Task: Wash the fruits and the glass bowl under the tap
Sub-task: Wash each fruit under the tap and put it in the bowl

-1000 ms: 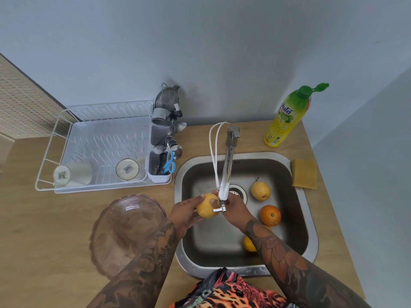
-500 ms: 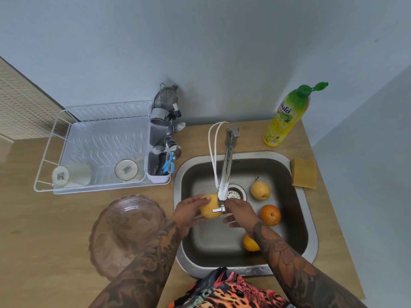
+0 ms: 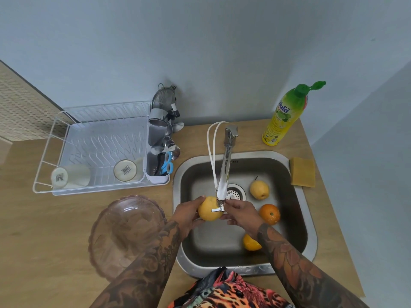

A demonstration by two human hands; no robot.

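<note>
A round yellow fruit (image 3: pixel 208 208) is held over the steel sink (image 3: pixel 308 227), right under the tip of the tap (image 3: pixel 224 174). My left hand (image 3: pixel 189 213) grips the fruit from the left. My right hand (image 3: pixel 241 212) curls against its right side, fingertips by the tap's tip and its small lever. In the sink lie a yellow pear-like fruit (image 3: pixel 259 190), an orange (image 3: pixel 269 214) and another yellow-orange fruit (image 3: pixel 250 242), partly hidden by my right forearm. The glass bowl (image 3: pixel 124 234) stands on the counter left of the sink, partly covered by my left forearm.
A white dish rack (image 3: pixel 97 150) with two cups and a cutlery holder stands at the back left. A green-yellow dish soap bottle (image 3: pixel 287 114) is behind the sink on the right, with a yellow sponge (image 3: pixel 303 172) on the sink's right rim.
My right hand let go of the tap's tip, drew back a little, then came in against the fruit's right side. My left hand kept the fruit under the tap.
</note>
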